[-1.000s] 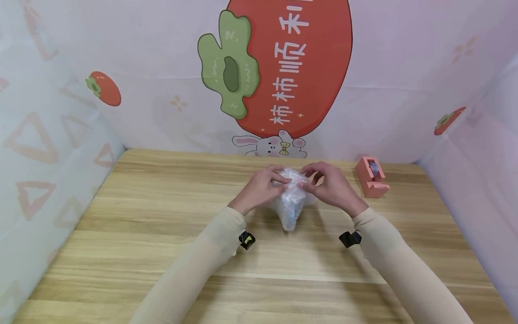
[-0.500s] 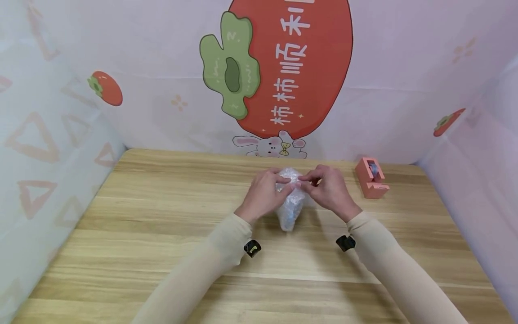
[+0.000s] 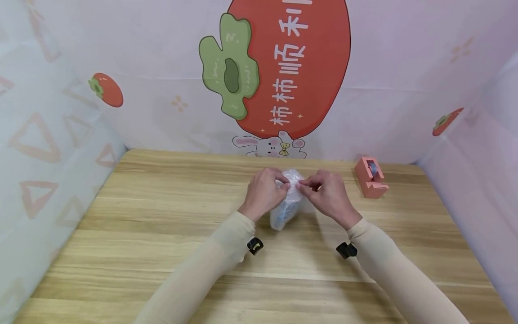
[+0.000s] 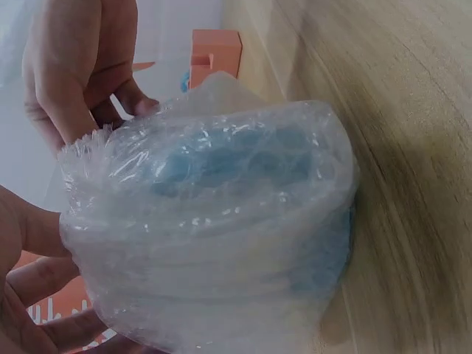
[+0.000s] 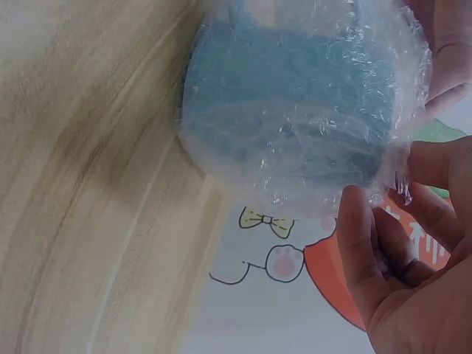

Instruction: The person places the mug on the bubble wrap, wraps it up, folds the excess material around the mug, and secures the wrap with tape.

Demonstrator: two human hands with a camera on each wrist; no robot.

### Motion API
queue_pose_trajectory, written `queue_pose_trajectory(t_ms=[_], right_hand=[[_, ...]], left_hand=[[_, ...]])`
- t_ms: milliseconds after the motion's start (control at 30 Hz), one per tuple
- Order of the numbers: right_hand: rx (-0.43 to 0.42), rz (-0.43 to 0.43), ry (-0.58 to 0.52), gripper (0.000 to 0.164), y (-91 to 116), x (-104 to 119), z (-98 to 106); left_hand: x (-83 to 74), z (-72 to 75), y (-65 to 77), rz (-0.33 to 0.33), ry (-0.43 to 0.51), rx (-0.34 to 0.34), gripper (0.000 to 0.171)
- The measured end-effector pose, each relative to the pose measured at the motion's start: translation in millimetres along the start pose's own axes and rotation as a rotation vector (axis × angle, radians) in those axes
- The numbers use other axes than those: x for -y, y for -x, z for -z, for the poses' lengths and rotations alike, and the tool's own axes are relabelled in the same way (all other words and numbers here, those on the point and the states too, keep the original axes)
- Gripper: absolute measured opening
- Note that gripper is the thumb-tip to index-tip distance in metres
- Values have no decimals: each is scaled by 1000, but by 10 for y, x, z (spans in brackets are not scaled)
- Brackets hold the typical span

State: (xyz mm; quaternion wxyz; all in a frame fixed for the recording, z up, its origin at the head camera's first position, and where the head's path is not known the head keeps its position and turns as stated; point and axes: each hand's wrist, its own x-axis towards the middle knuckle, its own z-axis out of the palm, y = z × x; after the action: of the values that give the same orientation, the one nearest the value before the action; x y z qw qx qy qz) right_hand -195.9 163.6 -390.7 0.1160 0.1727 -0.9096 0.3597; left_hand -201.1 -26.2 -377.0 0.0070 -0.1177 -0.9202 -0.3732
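Bundle (image 3: 289, 203), bubble-wrapped, near far edge of table (image 3: 133, 225); left hand (image 3: 264, 192) and right hand (image 3: 328, 194) pinching its top; coral tape dispenser (image 3: 371, 188) toward far right corner.

A blue object (image 5: 295, 74) wrapped in clear bubble wrap (image 4: 206, 228) rests on wood (image 3: 121, 234).

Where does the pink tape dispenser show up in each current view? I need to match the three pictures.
Head: right of centre, near the back edge of the table, the pink tape dispenser stands beyond the right hand.
Left wrist: at the top, just left of centre, the pink tape dispenser is behind the bubble-wrapped bundle.
Right wrist: not in it.
Shared landmark: the bubble-wrapped bundle, in all three.
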Motion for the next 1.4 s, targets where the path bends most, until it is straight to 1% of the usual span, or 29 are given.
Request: queue_pose_trajectory(t_ms=[100, 200, 333, 400, 433, 500, 567, 667, 733, 800, 833, 900, 933, 1000, 1133, 1233, 1333, 1400], right_hand=[[11, 21, -13, 8, 25, 1, 15], [53, 13, -35, 12, 58, -11, 59], [147, -48, -69, 22, 97, -57, 174], [166, -90, -73, 24, 107, -103, 256], [161, -112, -62, 24, 108, -133, 302], [120, -162, -11, 23, 104, -221, 409], [32, -223, 72, 24, 89, -337, 538], [-103, -328, 218, 29, 76, -555, 748], [-120, -410, 287, 35, 76, -696, 881], [-58, -472, 339, 43, 82, -823, 988], [-4, -501, 349, 46, 83, -870, 1032], [108, -547, 353, 50, 85, -939, 1091], [148, -564, 350, 51, 83, -961, 1109], [193, -598, 332, 48, 79, -986, 1131], [198, -637, 318, 42, 66, -1027, 1138], [213, -654, 304, 41, 70, -1078, 1140], [217, -682, 260, 39, 79, -1132, 1128], [202, -703, 230, 37, 83, -1158, 1113]], left_hand=[[38, 19, -31, 3, 27, 25, 14], [71, 28, -53, -4, 42, 37, 14], [90, 29, -58, -19, 51, 26, 13], [92, 24, -55, -29, 52, 15, 12], [93, 20, -55, -37, 52, 8, 11], [91, 12, -52, -49, 53, -5, 10], [88, 5, -49, -60, 55, -17, 9], [84, -3, -39, -64, 60, -27, 9], [84, -9, -34, -65, 60, -31, 9], [87, -17, -31, -67, 56, -33, 10], [90, -20, -30, -70, 53, -35, 10], [95, -26, -29, -74, 47, -38, 10], [98, -27, -28, -78, 47, -41, 10], [103, -30, -27, -85, 46, -43, 10], [109, -33, -27, -92, 51, -47, 10], [114, -37, -28, -87, 49, -43, 11], [116, -39, -25, -84, 41, -41, 11], [119, -39, -26, -89, 31, -41, 11]])
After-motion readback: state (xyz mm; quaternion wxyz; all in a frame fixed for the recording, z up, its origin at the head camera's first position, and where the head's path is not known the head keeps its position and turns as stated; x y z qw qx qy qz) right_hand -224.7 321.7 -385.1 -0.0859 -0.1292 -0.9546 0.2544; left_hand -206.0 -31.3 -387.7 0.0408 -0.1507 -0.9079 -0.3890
